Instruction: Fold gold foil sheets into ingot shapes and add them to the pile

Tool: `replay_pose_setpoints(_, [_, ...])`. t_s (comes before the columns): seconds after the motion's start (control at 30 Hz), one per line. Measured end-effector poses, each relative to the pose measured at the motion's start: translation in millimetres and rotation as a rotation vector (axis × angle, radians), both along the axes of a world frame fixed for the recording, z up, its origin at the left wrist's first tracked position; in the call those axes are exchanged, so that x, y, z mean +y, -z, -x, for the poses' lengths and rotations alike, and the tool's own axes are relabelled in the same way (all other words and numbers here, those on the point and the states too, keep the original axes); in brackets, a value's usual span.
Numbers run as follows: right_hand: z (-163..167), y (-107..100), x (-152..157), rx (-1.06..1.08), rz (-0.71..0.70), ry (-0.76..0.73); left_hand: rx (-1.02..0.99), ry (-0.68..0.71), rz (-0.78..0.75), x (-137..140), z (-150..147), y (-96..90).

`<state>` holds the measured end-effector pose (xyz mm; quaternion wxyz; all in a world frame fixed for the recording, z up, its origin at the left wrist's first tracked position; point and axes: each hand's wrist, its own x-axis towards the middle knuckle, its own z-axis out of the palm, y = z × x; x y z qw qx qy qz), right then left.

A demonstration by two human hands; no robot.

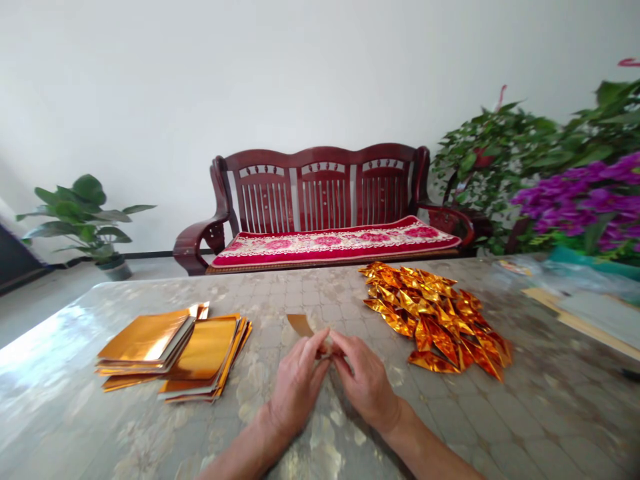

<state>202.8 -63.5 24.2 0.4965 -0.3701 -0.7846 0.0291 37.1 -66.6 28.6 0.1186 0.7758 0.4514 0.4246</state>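
Across the worktop [277,293], I have the left hand [299,373] and right hand [367,380] pinching a narrow foil piece [299,325] in their fingers, left of a glittering heap of folded shapes [435,313], seemingly finished. Farther left of that heap, stacks of flat sheets [207,350] lie unfolded. I judge the folding well under way, with plenty left.

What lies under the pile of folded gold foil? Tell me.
The folded foil pile rests on the patterned tabletop, visible around its edges. What lies beneath its middle is covered by the foil and cannot be seen.
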Motion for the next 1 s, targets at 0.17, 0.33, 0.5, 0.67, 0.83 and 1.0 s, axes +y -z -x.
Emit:
replay_pose_setpoints(0.17, [-13.8, -6.3, 10.1, -0.152, 0.012, 0.055, -0.358, -0.006, 0.117, 14.2, 1.5, 12.7])
replay_pose_setpoints(0.33, [-28.8, -3.3, 20.0, -0.377, 0.057, 0.160, -0.254, -0.027, 0.290, 24.8, 10.0, 24.7])
replay_pose_setpoints(0.5, [-26.5, 8.3, 22.9, -0.479, 0.158, 0.152, 0.180, -0.079, 0.166, 20.8, 19.4, 18.1])
replay_pose_setpoints(0.67, [-26.2, 10.6, 23.6, -0.520, 0.266, 0.105, 0.364, -0.072, 0.128, 18.6, 19.3, 14.7])
replay_pose_setpoints(0.83, [-29.2, 8.7, 25.6, -0.489, 0.309, 0.067, 0.317, -0.080, 0.237, 22.7, 18.3, 19.8])
replay_pose_setpoints(1.0, [-29.4, 9.6, 28.5, -0.427, 0.356, 0.076, 0.257, -0.116, 0.351, 28.7, 18.5, 20.4])
